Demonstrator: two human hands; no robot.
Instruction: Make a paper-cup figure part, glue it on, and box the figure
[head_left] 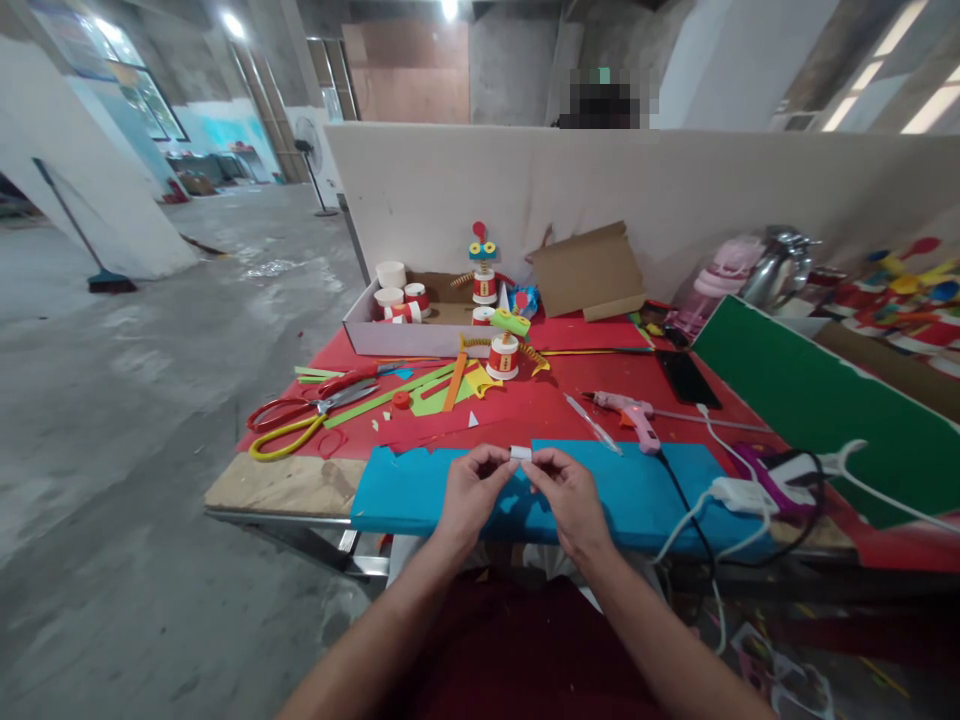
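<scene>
Between both hands, above the blue sheet [412, 490], is a small white piece of paper [520, 453] that looks rolled or folded. My left hand [480, 485] pinches its left end, and my right hand [559, 490] pinches its right end. Behind the hands lie a pink glue gun [634, 415], a clear pen [592, 424], a red cap-like piece [402, 400] and colored paper strips [454, 382]. A paper-cup figure [503, 358] with coiled arms and a green head stands farther back. Scissors with red and yellow handles [289, 437] rest on the left.
An open box [405, 338] holds paper cups and a second figure [484, 287]. On the right are a phone [686, 378], a power strip [742, 494] with cables, a green board [832, 420] and a pink bottle [720, 280]. Across the back stands a white partition [450, 180], a person's head behind it.
</scene>
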